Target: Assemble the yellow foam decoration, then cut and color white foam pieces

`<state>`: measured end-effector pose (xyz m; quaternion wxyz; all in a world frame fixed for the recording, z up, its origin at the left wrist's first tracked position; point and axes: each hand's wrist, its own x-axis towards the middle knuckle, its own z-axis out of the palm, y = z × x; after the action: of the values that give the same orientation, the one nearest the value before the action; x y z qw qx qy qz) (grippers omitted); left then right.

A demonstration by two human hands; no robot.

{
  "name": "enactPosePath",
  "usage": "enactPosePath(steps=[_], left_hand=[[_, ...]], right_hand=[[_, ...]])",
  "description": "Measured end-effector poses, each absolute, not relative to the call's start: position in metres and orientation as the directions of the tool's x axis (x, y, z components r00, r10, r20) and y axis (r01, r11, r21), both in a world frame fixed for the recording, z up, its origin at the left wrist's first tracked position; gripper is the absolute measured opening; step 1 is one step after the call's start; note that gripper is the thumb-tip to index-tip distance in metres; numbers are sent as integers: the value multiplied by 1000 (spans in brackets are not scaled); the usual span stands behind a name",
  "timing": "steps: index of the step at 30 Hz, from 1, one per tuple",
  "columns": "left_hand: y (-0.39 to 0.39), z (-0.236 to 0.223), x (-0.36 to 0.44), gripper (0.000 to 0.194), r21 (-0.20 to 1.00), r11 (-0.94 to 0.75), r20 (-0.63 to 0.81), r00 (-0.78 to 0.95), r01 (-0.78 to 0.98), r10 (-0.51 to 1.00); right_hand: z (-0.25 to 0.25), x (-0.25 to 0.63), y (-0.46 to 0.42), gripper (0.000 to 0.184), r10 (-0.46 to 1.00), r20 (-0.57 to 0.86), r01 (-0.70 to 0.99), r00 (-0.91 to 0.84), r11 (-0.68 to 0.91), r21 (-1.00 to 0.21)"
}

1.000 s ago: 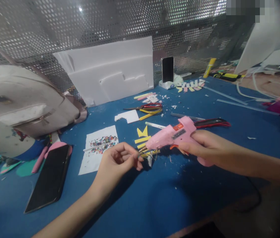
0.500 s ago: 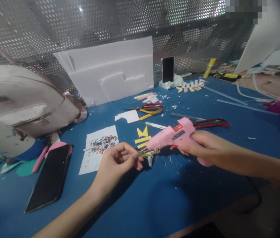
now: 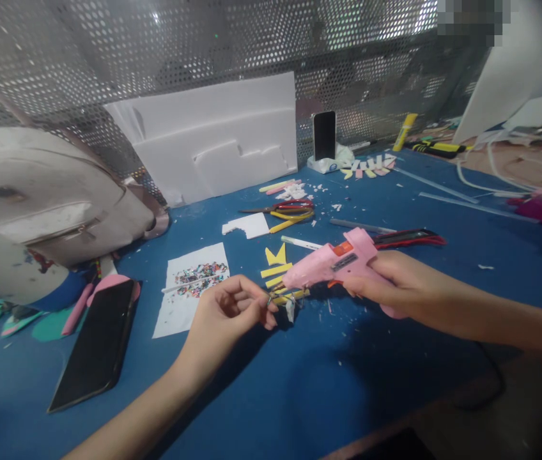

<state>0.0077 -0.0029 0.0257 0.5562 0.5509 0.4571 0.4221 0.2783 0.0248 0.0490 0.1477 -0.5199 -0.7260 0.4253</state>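
In my right hand point(image 3: 379, 284) is a pink hot glue gun point(image 3: 326, 260), its fingers wrapped round the handle at the orange trigger. The nozzle points left and down, right at the fingertips of my left hand point(image 3: 240, 303). Thumb and finger of that hand are pinched together over the table; a thin dark bit shows at their tips, too small to name. Behind and below the nozzle lie yellow foam strips point(image 3: 275, 271) and a yellow crown-shaped cutout point(image 3: 276, 254). A small whitish scrap point(image 3: 291, 311) is close to the left fingertips.
Left of my hands, white paper point(image 3: 165, 322) bears colourful sequins and a white stick. A dark phone point(image 3: 93, 345) and backpack point(image 3: 60, 191) are further left. Scissors point(image 3: 293, 207), a red cutter point(image 3: 410, 237), a pen point(image 3: 301, 243) and glue sticks point(image 3: 436, 185) lie beyond.
Both hands stay almost in place. The orange trigger shows less below the glue gun than before, and the nozzle has tilted very slightly.
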Motion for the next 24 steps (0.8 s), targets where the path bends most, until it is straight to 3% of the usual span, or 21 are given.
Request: enactPosePath(steps=[6, 21, 24], left_hand=[[-2, 25, 7, 21, 999, 35, -40, 227, 26, 973], [-2, 25, 7, 22, 999, 31, -40, 222, 45, 974], [-2, 25, 8, 22, 998, 34, -43, 222, 45, 974]], right_hand=[[49, 282, 26, 44, 891, -191, 597, -412, 106, -795], [75, 269, 16, 44, 846, -267, 654, -460, 120, -747], [71, 272, 15, 45, 849, -209, 660, -486, 199, -724]])
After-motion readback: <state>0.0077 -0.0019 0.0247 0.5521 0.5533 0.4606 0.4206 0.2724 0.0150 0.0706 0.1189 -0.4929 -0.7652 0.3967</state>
